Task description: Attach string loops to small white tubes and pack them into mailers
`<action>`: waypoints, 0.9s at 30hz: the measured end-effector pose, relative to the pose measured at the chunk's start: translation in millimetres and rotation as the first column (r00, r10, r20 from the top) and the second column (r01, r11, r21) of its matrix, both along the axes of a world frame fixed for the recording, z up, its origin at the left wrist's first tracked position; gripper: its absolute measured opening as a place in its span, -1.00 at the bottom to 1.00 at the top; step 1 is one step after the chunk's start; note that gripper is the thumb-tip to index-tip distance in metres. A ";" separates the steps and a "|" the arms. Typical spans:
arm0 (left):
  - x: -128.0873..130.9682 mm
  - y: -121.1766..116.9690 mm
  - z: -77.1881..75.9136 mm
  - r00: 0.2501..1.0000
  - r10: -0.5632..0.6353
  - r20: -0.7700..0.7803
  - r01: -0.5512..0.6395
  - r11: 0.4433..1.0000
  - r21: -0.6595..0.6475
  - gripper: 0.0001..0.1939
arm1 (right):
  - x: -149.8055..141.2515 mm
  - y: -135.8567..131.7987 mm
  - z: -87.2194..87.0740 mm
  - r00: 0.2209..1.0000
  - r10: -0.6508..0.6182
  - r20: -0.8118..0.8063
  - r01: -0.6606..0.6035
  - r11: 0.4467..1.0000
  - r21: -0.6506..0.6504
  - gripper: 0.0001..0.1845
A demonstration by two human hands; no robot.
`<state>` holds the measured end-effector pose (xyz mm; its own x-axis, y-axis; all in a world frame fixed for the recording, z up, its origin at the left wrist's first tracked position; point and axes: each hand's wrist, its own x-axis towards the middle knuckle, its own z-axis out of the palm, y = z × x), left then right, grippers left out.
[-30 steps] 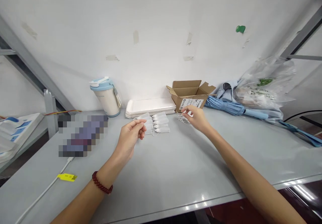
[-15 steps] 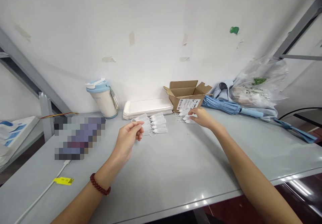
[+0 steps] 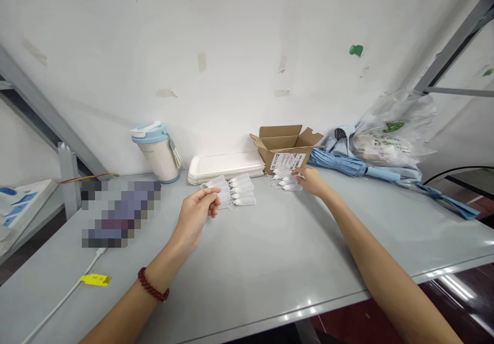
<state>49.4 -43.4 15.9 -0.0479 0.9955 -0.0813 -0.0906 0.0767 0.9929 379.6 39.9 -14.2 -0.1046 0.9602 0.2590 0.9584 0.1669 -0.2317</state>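
Observation:
Small translucent white plastic bottles (image 3: pixel 245 201) with pointed tips and thin loops lie in two columns on the grey table. My left hand (image 3: pixel 198 202) is beside the left column and partly covers it. Its thumb and fingertips are pressed together; what they hold, if anything, is hidden. A second, smaller group of similar bottles (image 3: pixel 292 187) lies in front of an open cardboard box (image 3: pixel 266 154). At the right ends of this group is my right hand (image 3: pixel 310 180), its thumb and forefinger slightly apart. I cannot make out anything held between them.
A stack of flat white packets (image 3: pixel 227 164) lies by the wall, left of the box. A cup (image 3: pixel 156 153) with a blue lid stands farther left, behind a blurred-out object (image 3: pixel 123 215) with a white cable (image 3: pixel 65 303). To the right are a folded blue umbrella (image 3: pixel 339 162) and plastic bag (image 3: pixel 393 133).
The fingers of my right hand have parted slightly and drawn a little right, off the bottles in front of the box. My left hand stays where it was.

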 end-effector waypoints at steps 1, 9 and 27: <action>-0.3 0.1 -0.3 1.000 0.001 -0.001 -0.001 1.000 0.001 -0.76 | 0.4 0.3 -1.4 1.000 0.003 -0.012 -0.003 1.000 -0.010 -0.71; -1.4 1.9 -2.0 1.000 0.003 -0.009 -0.003 1.000 0.007 -0.75 | 2.1 -0.3 -2.1 0.992 0.011 -0.126 -0.017 0.999 -0.044 -0.65; -0.5 -0.8 -1.5 1.000 -0.006 -0.023 0.006 1.000 0.000 -0.75 | -5.5 -6.6 20.2 0.695 0.054 -0.717 0.048 0.991 0.122 -0.68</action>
